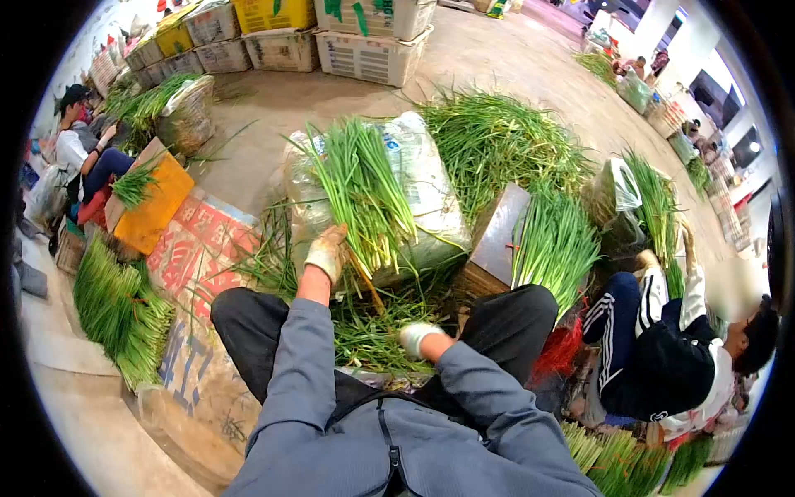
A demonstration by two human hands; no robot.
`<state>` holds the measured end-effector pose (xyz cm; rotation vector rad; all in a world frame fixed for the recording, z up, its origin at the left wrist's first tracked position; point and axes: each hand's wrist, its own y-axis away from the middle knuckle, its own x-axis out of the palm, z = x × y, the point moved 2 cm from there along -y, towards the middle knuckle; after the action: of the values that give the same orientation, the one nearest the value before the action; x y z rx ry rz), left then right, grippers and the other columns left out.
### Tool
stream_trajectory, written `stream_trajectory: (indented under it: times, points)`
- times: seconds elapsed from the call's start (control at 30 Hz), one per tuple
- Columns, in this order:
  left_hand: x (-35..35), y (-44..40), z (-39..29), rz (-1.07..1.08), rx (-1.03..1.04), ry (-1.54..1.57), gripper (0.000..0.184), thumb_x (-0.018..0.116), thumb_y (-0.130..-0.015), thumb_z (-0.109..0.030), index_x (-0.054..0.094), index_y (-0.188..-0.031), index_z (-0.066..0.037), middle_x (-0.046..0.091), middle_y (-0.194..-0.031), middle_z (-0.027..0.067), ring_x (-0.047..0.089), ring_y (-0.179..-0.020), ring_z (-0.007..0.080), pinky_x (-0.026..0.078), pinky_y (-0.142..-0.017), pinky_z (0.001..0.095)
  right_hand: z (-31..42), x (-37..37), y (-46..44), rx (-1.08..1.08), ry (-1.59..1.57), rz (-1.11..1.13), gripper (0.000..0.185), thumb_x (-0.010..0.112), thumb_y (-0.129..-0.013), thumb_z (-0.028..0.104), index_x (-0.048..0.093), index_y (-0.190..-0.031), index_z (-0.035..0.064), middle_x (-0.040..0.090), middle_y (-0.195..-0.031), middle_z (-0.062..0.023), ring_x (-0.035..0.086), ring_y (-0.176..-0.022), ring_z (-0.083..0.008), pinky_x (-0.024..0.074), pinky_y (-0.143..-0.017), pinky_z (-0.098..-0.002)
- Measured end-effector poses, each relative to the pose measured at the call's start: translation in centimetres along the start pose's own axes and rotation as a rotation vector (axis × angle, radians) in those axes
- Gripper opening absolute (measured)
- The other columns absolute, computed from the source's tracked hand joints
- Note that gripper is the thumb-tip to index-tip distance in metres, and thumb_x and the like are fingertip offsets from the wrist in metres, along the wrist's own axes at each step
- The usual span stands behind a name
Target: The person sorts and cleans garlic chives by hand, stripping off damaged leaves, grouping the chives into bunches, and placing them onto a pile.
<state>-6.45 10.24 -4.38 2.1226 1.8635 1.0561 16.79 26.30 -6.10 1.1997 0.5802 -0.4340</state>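
A loose pile of long garlic chives [360, 182] lies across a plastic-wrapped bale [439, 195] in front of me, pale ends towards my lap. My left hand [327, 253], in a whitish glove, rests against the pile's left edge with its fingers curled; what they hold is hidden. From beside those fingers a thin brown stick-like piece [367, 282] slants down to the right. My right hand [420, 340], gloved too and slightly blurred, is curled above green trimmings [368, 335] between my knees; nothing nameable shows in it.
A tied chive bundle [555, 244] leans by a box [501, 236] on my right, with a heap of chives [505, 145] behind. Stacked bundles [120, 311] lie left. One person [671, 348] sits close on the right, another [79, 153] farther left. Crates [373, 56] stand behind.
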Motion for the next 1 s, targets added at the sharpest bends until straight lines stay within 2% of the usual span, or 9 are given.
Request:
stream_trajectory:
  times: [0.03,0.1,0.17,0.23,0.27,0.43,0.63,0.8,1.0]
  points:
    - [0.4,1.8,0.0,-0.047,-0.033,0.019,0.04,0.068,-0.095,-0.021,0.058,-0.13,-0.005,0.065,-0.099,0.0041,0.057,-0.071,0.0151,0.048,-0.061,0.0331,-0.3,-3.1,0.6,0.057,-0.159,-0.252,0.022,0.061,-0.085,0.018,0.072,-0.098,0.0046,0.072,-0.099,-0.0172,0.07,-0.089,-0.0348,0.0556,-0.075,-0.0456]
    - [-0.1,2.3,1.3,0.036,-0.039,0.036,0.046,0.069,-0.095,-0.022,0.054,-0.135,-0.005,0.065,-0.102,0.0053,0.059,-0.077,0.0164,0.05,-0.066,0.0339,-0.9,-7.6,1.2,-0.045,-0.604,-0.921,0.029,0.065,-0.087,0.031,0.07,-0.098,0.0045,0.069,-0.097,-0.0209,0.066,-0.091,-0.039,0.0526,-0.08,-0.0453]
    - [-0.2,2.3,2.2,0.133,-0.035,0.055,0.052,0.069,-0.094,-0.022,0.05,-0.139,-0.004,0.064,-0.106,0.0065,0.061,-0.083,0.0177,0.052,-0.072,0.0348,0.6,-11.7,2.4,-0.036,-0.755,-1.053,0.035,0.068,-0.088,0.035,0.068,-0.102,0.0029,0.068,-0.091,-0.0225,0.068,-0.086,-0.0375,0.0532,-0.078,-0.0433]
    - [-0.6,2.4,3.1,0.151,-0.085,-0.025,0.057,0.07,-0.094,-0.023,0.046,-0.141,-0.002,0.063,-0.113,0.0087,0.062,-0.097,0.0221,0.053,-0.082,0.0377,2.0,-12.6,1.2,-0.019,-0.529,-1.045,0.037,0.067,-0.088,0.037,0.067,-0.102,0.0033,0.068,-0.089,-0.0229,0.067,-0.085,-0.0388,0.0531,-0.076,-0.0446]
    - [0.5,3.8,2.7,0.052,-0.085,-0.084,0.043,0.062,-0.098,-0.024,0.052,-0.135,-0.003,0.063,-0.115,0.0112,0.061,-0.083,0.0211,0.05,-0.069,0.0356,2.3,-13.0,0.9,0.008,-0.466,-0.891,0.034,0.064,-0.09,0.038,0.067,-0.096,0.0042,0.068,-0.087,-0.0228,0.066,-0.084,-0.0409,0.0527,-0.075,-0.0466]
    - [-0.3,5.7,1.7,0.024,-0.081,-0.059,0.038,0.057,-0.1,-0.022,0.055,-0.133,-0.004,0.067,-0.11,0.0089,0.065,-0.092,0.0208,0.054,-0.075,0.0343,1.3,-11.7,-0.8,-0.013,-0.425,-0.829,0.032,0.06,-0.093,0.038,0.067,-0.096,0.0064,0.069,-0.088,-0.021,0.066,-0.088,-0.0405,0.0521,-0.078,-0.0478]
    - [-1.3,2.1,5.0,0.156,-0.044,0.014,0.037,0.054,-0.102,-0.021,0.055,-0.134,-0.003,0.067,-0.116,0.01,0.066,-0.095,0.0208,0.055,-0.078,0.0332,0.4,-11.2,-1.6,-0.158,-0.9,-0.647,0.041,0.065,-0.091,0.034,0.067,-0.116,0.0008,0.071,-0.105,-0.0168,0.067,-0.092,-0.026,0.051,-0.084,-0.0349]
    - [-1.8,2.5,4.7,-0.058,0.056,-0.288,0.038,0.058,-0.1,-0.025,0.061,-0.129,-0.001,0.067,-0.122,0.0106,0.064,-0.103,0.0222,0.051,-0.088,0.0373,-0.4,-10.6,-2.2,-0.114,-1.63,-0.549,0.049,0.068,-0.092,0.026,0.059,-0.13,-0.0039,0.07,-0.114,-0.0099,0.065,-0.097,-0.0158,0.0513,-0.084,-0.0291]
    - [-3.9,2.8,5.1,-0.22,0.095,-0.746,0.041,0.059,-0.099,-0.034,0.064,-0.121,0.0,0.068,-0.099,0.01,0.062,-0.084,0.0223,0.048,-0.076,0.0395,-2.1,-11.2,-2.0,0.015,-1.512,-0.886,0.035,0.067,-0.093,0.021,0.067,-0.118,-0.0025,0.072,-0.107,-0.0086,0.065,-0.094,-0.0152,0.0512,-0.084,-0.0284]
